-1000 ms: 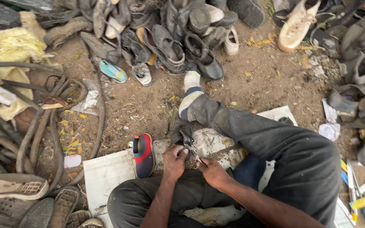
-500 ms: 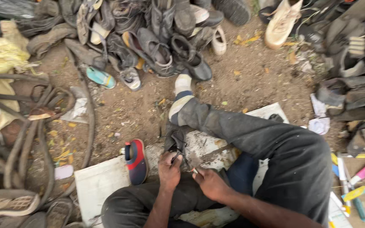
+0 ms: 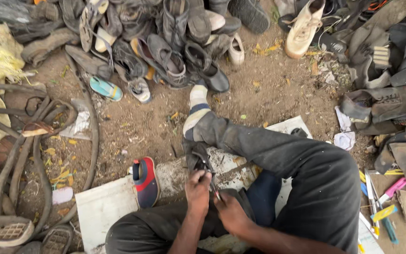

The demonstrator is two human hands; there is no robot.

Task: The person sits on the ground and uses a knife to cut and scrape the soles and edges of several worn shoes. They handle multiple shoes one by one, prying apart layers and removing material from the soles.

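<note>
I am looking straight down at my own lap as I sit on the ground. My left hand (image 3: 197, 187) grips a dark, worn shoe (image 3: 197, 157), its fingers clamped around the shoe's lower end. The shoe lies on a pale stone slab (image 3: 175, 171) between my legs, just below my striped sock (image 3: 196, 109). My right hand (image 3: 231, 212) sits just beside the left, fingers closed on a thin tool (image 3: 214, 189) whose tip meets the shoe; the tool is too small to identify.

Just left of the shoe, a red and navy slipper (image 3: 145, 182) lies on the corner of a white board (image 3: 100, 207). My outstretched right leg (image 3: 297, 162) blocks the space to the right. Open dirt ground (image 3: 137, 127) stretches ahead, bordered by a heap of old shoes (image 3: 165, 42) at the top, rubber strips (image 3: 29, 155) on the left and dark boots (image 3: 386, 103) on the right. Coloured tools (image 3: 384, 207) lie near my right knee.

Compared with a second ago, both hands have stayed on the shoe, and the view has tilted so the shoe heap sits nearer the top edge.
</note>
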